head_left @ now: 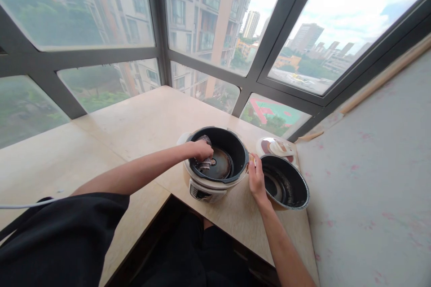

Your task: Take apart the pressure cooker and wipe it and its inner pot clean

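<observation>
A white rice cooker point(205, 192) stands without its lid near the counter's front edge, its black interior facing up. Inside it, against the left part of the wall, my left hand point(202, 150) is closed around a crumpled, patterned cloth point(204, 166). My right hand point(257, 178) grips the cooker's right side handle at the rim, fingers bent over it. Just right of that hand sits the dark inner pot point(286, 184), with whitish marks on its inside wall. Behind the pot lies the cooker's white and brown lid point(276, 148).
The pale stone-look counter point(134, 125) fills a window corner, with a cut-out at its front where my legs are. Grey window frames point(205, 67) rise behind it. A flowered wall point(367, 175) bounds the right side. A white cable point(30, 205) crosses at left.
</observation>
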### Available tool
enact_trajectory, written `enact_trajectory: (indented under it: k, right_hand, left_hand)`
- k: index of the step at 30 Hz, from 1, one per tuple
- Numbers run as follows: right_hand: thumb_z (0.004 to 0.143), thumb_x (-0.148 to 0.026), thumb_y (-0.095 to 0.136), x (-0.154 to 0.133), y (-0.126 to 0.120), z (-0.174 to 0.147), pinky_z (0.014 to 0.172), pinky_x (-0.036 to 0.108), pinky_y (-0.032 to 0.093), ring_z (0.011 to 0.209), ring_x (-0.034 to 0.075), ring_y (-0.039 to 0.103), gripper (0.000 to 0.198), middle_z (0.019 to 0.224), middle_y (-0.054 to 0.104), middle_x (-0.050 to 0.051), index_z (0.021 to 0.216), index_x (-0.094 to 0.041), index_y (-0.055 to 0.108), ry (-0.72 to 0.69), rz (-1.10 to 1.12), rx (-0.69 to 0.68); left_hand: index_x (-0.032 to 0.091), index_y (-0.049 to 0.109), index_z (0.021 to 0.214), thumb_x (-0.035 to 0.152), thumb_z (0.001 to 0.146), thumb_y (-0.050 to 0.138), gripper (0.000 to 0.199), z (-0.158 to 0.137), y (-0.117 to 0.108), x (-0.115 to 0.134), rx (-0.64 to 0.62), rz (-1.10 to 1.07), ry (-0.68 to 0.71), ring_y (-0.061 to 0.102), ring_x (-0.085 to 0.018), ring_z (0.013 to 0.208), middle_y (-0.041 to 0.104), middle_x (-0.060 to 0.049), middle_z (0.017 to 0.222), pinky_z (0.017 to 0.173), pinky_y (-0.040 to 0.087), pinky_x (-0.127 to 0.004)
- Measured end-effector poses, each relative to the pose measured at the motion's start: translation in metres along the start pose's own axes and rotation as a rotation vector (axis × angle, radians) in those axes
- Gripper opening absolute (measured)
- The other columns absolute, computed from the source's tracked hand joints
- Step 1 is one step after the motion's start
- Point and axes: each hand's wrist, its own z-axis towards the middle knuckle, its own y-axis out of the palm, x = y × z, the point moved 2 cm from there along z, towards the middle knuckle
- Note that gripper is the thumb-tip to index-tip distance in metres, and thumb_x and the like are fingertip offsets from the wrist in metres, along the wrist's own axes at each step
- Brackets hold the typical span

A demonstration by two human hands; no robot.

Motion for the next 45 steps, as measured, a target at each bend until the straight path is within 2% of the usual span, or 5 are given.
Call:
enact_trajectory:
  k: [13, 19, 32, 39, 45]
  right_hand:
    - [0.100, -0.050, 0.042, -0.007, -0.002, -0.003, 0.109, 0.045, 0.042, 0.123, 0.025, 0.056, 0.047, 0.132, 0.061, 0.014, 0.132, -0.018, 0.056, 0.001, -0.051, 0.072]
    - [0.101, -0.049, 0.041, -0.011, 0.000, -0.003, 0.109, 0.044, 0.042, 0.124, 0.025, 0.056, 0.047, 0.133, 0.061, 0.014, 0.132, -0.017, 0.055, 0.013, -0.057, 0.090]
    - [0.101, -0.046, 0.041, -0.008, 0.002, -0.001, 0.109, 0.043, 0.042, 0.124, 0.024, 0.056, 0.044, 0.133, 0.061, 0.014, 0.130, -0.016, 0.055, -0.026, -0.038, 0.087]
    - [0.100, -0.048, 0.041, -0.006, 0.002, -0.002, 0.109, 0.044, 0.042, 0.123, 0.025, 0.057, 0.046, 0.132, 0.062, 0.014, 0.131, -0.016, 0.055, -0.012, -0.020, 0.087]
    - [0.099, -0.049, 0.042, -0.003, 0.003, -0.002, 0.111, 0.045, 0.040, 0.125, 0.025, 0.055, 0.048, 0.134, 0.061, 0.015, 0.131, -0.016, 0.055, -0.002, -0.010, 0.082]
  left_hand:
    - [0.022, 0.075, 0.080, -0.003, 0.076, 0.055, 0.032, 0.023, -0.009, -0.001, 0.087, 0.285, 0.334, 0.063, -0.024, 0.114, 0.074, -0.006, 0.102, 0.121, 0.021, -0.046]
    - [0.018, 0.065, 0.120, 0.009, 0.091, 0.050, 0.034, 0.042, 0.001, 0.031, 0.186, 0.546, 0.318, 0.067, -0.031, 0.106, 0.066, -0.016, 0.118, 0.087, 0.052, -0.040]
    - [0.016, 0.073, 0.110, 0.004, 0.078, 0.056, 0.038, 0.051, 0.027, 0.065, -0.124, 0.371, 0.628, 0.068, -0.025, 0.099, 0.074, -0.009, 0.109, 0.085, 0.051, -0.030]
    - [0.020, 0.075, 0.106, -0.004, 0.068, 0.052, 0.051, 0.038, 0.032, 0.054, -0.288, 0.059, 0.589, 0.067, -0.018, 0.096, 0.075, -0.001, 0.105, 0.084, 0.049, -0.024]
    - [0.021, 0.076, 0.110, 0.000, 0.068, 0.060, 0.050, 0.014, 0.011, 0.041, -0.182, 0.220, 0.490, 0.067, -0.024, 0.104, 0.075, -0.005, 0.109, 0.089, 0.050, -0.028]
